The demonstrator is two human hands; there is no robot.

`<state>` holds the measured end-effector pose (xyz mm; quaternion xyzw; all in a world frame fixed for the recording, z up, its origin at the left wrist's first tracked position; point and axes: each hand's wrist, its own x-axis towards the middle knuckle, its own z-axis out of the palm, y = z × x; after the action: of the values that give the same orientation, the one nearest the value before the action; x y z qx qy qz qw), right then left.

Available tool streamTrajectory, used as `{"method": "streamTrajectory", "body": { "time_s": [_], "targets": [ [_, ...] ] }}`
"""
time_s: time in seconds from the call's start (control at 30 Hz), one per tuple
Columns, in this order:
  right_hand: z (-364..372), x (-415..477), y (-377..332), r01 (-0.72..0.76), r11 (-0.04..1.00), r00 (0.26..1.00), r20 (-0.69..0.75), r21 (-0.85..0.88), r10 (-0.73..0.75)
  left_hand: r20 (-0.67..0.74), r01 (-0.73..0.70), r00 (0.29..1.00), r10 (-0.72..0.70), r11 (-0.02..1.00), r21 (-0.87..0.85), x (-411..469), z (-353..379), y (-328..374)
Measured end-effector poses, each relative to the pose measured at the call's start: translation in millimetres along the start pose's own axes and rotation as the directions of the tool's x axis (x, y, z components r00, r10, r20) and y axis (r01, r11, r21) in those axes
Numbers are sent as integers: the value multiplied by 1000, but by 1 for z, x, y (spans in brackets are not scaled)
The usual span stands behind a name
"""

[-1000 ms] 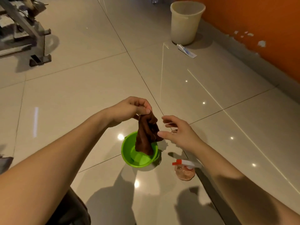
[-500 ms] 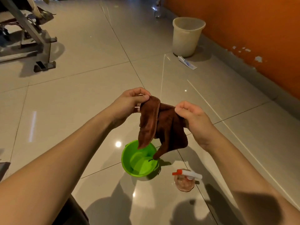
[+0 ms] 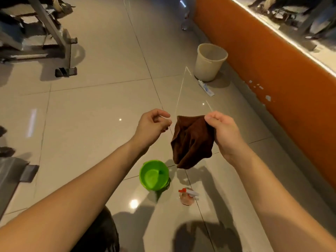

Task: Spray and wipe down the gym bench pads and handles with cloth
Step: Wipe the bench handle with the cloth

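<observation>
Holding the brown microfibre cloth [image 3: 192, 140] by one upper corner, we pinch it between the thumb and curled fingers of our right hand [image 3: 223, 131]. The cloth hangs free in loose folds at mid-frame, clear of the floor. Its lower tip sits above and just to the right of the round green plastic bowl [image 3: 154, 175], without touching it.

Our left hand [image 3: 152, 124] is raised beside the cloth, apart from it. Its fingers are curled in toward the thumb, and we see nothing held in it.

The clear spray bottle with a white and red trigger head [image 3: 188, 195] stands on the glossy beige tiled floor [image 3: 91, 110], near the bowl on its right. Neither hand touches it.

Further ahead, a cream plastic bucket [image 3: 210, 61] stands against the base of the orange wall [image 3: 272, 70]. A small white tube [image 3: 206, 88] lies on the tiles just beside the bucket. A grey metal gym frame [image 3: 54, 33] stands at the upper left, well apart from both hands. We cannot tell from this view which of its parts are pads or handles.
</observation>
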<state>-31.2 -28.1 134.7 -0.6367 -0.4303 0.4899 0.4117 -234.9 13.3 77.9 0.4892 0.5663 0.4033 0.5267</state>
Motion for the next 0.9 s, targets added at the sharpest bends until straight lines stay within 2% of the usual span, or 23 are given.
{"method": "streamTrajectory", "body": {
  "time_s": [0.13,0.27,0.4,0.43,0.5,0.6,0.67,0.77,0.9],
  "targets": [
    [-13,-41,-133,-15,993,1000,-19,114,17,-75,169,984,-160,978,127,-58,-34,85],
    [-30,-83,-266,-39,960,997,-57,277,57,-132,450,878,-459,888,-94,-118,-48,173],
    [-37,-116,-366,-64,938,994,-64,342,91,41,711,688,-725,661,-242,-145,-52,256],
    [-37,-123,-385,-66,939,993,-70,338,95,103,746,649,-754,603,-282,-147,-55,273],
    [-37,-135,-418,-63,947,993,-79,316,92,245,775,623,-743,541,-328,-146,-59,303],
    [-38,-145,-453,-19,969,992,-114,247,48,393,762,647,-654,546,-347,-136,-58,338],
    [-42,-151,-472,26,982,989,-149,186,2,395,729,685,-613,575,-372,-132,-54,362],
    [-49,-158,-493,63,994,973,-229,94,-40,253,631,773,-581,671,-389,-131,-59,394],
    [-64,-152,-506,49,998,954,-297,31,-38,-62,415,878,-474,820,-394,-120,-100,436]
  ]
}}
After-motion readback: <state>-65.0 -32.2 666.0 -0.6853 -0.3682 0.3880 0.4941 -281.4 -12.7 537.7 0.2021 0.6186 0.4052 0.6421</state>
